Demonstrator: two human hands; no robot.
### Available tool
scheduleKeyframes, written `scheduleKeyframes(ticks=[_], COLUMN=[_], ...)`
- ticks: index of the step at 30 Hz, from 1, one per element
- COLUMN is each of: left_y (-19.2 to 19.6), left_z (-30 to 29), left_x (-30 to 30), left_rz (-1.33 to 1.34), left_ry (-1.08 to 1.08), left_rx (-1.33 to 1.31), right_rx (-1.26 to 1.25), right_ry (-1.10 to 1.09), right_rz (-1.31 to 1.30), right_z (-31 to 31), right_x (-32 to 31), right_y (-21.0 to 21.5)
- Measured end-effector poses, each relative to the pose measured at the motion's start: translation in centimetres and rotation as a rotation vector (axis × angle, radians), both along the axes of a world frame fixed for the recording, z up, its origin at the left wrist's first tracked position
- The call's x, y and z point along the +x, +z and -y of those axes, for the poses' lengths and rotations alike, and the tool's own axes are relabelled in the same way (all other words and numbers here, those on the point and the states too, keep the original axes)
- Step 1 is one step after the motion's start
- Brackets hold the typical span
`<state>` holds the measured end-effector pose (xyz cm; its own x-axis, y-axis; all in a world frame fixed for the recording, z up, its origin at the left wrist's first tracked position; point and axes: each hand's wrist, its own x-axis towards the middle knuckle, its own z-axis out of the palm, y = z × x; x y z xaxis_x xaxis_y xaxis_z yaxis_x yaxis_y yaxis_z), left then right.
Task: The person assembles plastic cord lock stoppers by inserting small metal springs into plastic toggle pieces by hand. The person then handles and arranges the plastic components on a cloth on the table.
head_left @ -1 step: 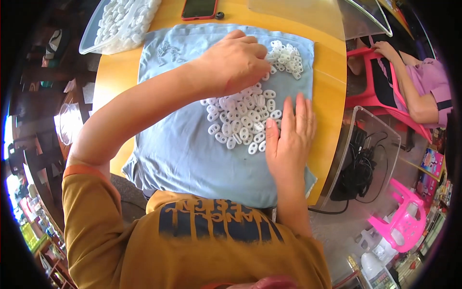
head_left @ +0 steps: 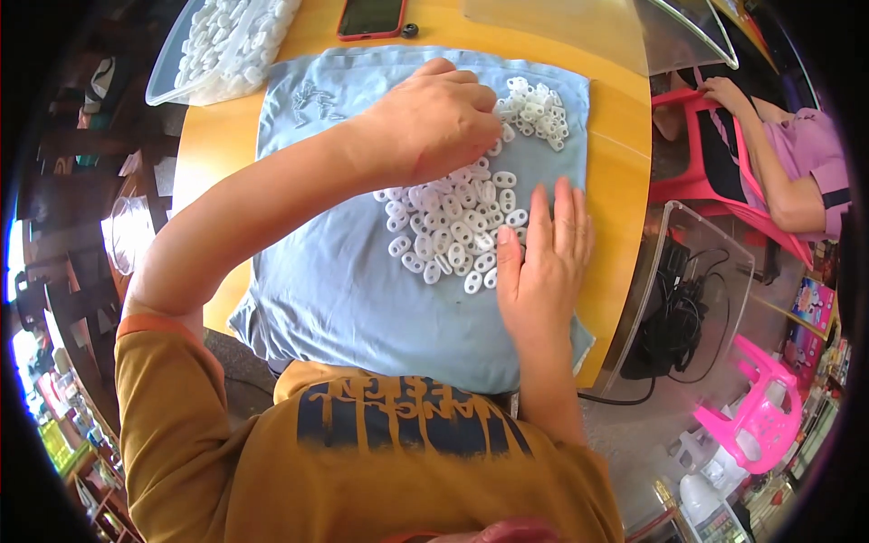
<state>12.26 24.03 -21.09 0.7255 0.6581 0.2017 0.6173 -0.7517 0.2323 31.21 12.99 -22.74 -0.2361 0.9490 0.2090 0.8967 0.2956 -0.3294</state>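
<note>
White two-holed pieces lie heaped on blue cloth, at the near side of the left hand, whose fingers curl under, tips hidden, any pinch impossible to tell; the right hand rests with fingers extended, thumb just beside the heap

A small pink chair stands on grey floor

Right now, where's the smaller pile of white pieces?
In the head view, the smaller pile sits upper right on the blue cloth, beyond the bigger pile.
</note>
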Motion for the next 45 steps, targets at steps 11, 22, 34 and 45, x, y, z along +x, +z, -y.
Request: scheduleKeyframes(ticks=[11,22,34,45], left_y=[-0.6,1.1,0.7,2.9], left_z=[-2.1,-3.7,-3.7,2.9], left_x=[2.2,3.8,4.8,-1.8], left_rz=[0.055,-0.078,-0.262,0.397], left_ry=[0.017,-0.065,-0.043,0.260], left_rx=[0.032,0.036,0.053,-0.480], right_rx=[-0.044,0.062,0.115,0.127], right_ry=[-0.008,-0.006,-0.011,-0.015], right_rz=[-0.031,-0.227,-0.257,-0.281], right_z=[-0.3,-0.2,-0.4,-0.5], right_x=[0.0,0.3,0.4,0.2], right_y=[-0.1,-0.9,-1.3,-1.2])
